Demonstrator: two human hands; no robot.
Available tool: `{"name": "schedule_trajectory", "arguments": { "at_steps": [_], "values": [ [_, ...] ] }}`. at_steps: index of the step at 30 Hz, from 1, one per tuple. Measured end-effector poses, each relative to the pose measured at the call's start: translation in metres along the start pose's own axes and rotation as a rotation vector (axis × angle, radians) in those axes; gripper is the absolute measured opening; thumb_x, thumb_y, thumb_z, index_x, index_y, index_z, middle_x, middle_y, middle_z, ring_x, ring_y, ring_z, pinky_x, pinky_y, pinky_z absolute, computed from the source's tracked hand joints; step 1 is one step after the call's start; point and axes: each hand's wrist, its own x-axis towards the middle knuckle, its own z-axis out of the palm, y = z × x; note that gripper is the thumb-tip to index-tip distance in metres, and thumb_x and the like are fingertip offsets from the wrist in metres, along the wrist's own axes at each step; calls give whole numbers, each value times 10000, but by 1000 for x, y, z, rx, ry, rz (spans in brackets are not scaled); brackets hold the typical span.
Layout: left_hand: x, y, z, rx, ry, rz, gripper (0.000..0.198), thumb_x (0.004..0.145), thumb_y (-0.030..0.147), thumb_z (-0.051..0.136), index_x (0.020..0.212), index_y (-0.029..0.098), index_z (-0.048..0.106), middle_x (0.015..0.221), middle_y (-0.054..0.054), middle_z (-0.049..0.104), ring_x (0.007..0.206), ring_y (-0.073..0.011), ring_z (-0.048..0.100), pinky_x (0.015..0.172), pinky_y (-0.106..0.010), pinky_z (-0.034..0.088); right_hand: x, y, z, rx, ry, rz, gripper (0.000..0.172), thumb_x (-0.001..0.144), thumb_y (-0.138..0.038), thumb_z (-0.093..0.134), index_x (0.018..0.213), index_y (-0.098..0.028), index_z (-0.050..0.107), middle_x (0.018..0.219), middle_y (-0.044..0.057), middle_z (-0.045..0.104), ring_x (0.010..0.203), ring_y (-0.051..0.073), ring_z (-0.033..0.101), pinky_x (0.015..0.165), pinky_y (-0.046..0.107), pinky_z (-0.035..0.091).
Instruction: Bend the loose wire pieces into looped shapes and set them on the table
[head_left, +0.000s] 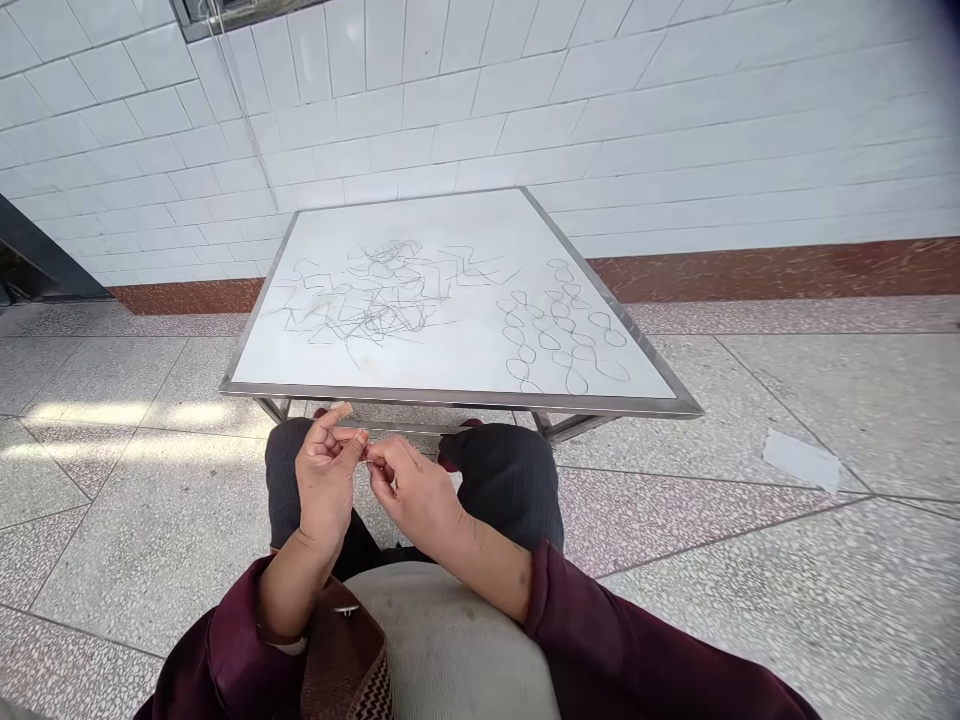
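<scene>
**Both hands pinched on one thin wire piece, over the lap**

The left hand (326, 482) and right hand (418, 497) met fingertip to fingertip above the knees, just in front of the table (450, 399) and below its near rim. Both were pinched shut: thumb & forefinger of each pressed on a thin wire piece (366, 456) spanning btwn them, the other fingers curled loose. The piece was too fine to read at this res. It was prob. wire like the rest, but its shape couldn't be told.

On the tabletop a loose tangle of bent wires (375, 295) lay centre-left. Well apart, on the right side, sat the looped pieces (562, 325), neat figure-eight shapes in rough rows. Neither hand touched either lot. A paper scrap (801, 460) lay on the floor to the right of the table.

Judgement: the step in hand looked like finger-bending one piece into shape, w/ the tangle as raw stock and the loops as done work. That would put the batch partway, w/ plenty unformed.

The next move would call for one pinch to act as a firm anchor while the other turns the free end. It needs little force but exact placing of the bend, since wire this thin kinks easily. Any reach to the table would have to clear the rim and avoid snagging the tangle.
</scene>
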Motion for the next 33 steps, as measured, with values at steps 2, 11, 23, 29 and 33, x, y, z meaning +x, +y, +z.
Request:
{"name": "schedule_trajectory", "arguments": {
  "at_steps": [2,11,23,29,33],
  "values": [
    [1,1,-3,-10,1,16,362,742,220,783,1085,206,669,700,40,676,634,-97,634,673,-235,511,-1,3,-5,140,23,43,101,905,-148,517,962,-224,551,896,42,603,695,153,564,587,283,471],
    [-1,9,-6,4,-45,-15,366,746,241,784,1088,197,663,714,26,678,633,-112,656,613,-231,510,10,6,-18,989,-121,644,270,915,-484,572,906,-214,566,868,23,591,713,130,547,482,197,434],
    [0,7,-6,49,-124,-80,443,746,212,772,1165,185,631,721,29,682,616,-110,639,653,-254,524,3,16,-12,819,-183,534,203,877,-406,630,855,-213,570,714,-41,557,520,81,480,492,233,445],
    [-2,6,-9,41,-277,-179,530,738,213,797,1229,186,600,736,13,713,622,-119,654,636,-250,508,5,19,-19,875,-187,486,209,888,-406,629,985,-223,599,799,1,653,670,128,568,520,236,456],
    [-5,6,-9,6,-289,-210,538,724,217,812,1222,192,610,786,-13,745,649,-124,667,668,-262,518,6,15,-21,857,-163,497,206,872,-396,645,975,-222,611,761,-2,669,659,131,580,527,243,435]
  ]
}}
